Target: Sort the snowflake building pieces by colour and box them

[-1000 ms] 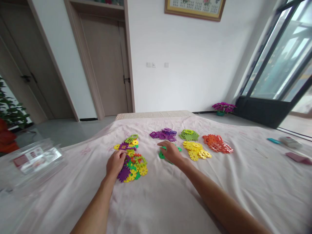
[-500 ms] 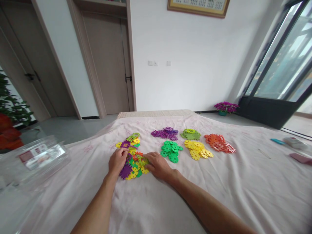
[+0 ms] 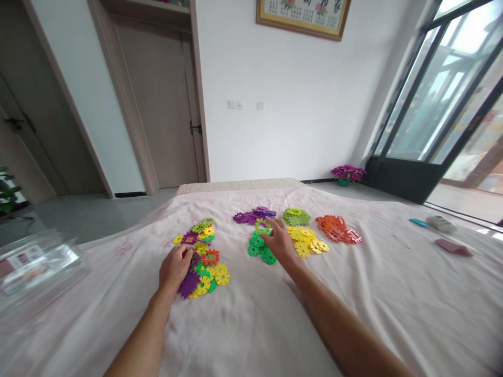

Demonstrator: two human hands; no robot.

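Note:
My right hand pinches a lime-green notched plastic building piece with an open centre. It is over a pile of green disc pieces and beside the yellow disc pieces. My left hand is closed at the left side of a mixed pile, its fingertips by the purple pieces; what they hold, if anything, is hidden. That pile includes a purple square piece, an orange square frame piece, a yellow disc and, at its far end, lime-green pieces.
Purple pieces, lime-green pieces and orange-red pieces lie in separate piles on the pale cloth. A clear plastic container is at the left. A pink item and a blue item lie at the right.
My right hand has moved from the mixed pile, right and away from me, to above the green pile with a lime-green piece. My left hand stays by the mixed pile. The view has shifted.

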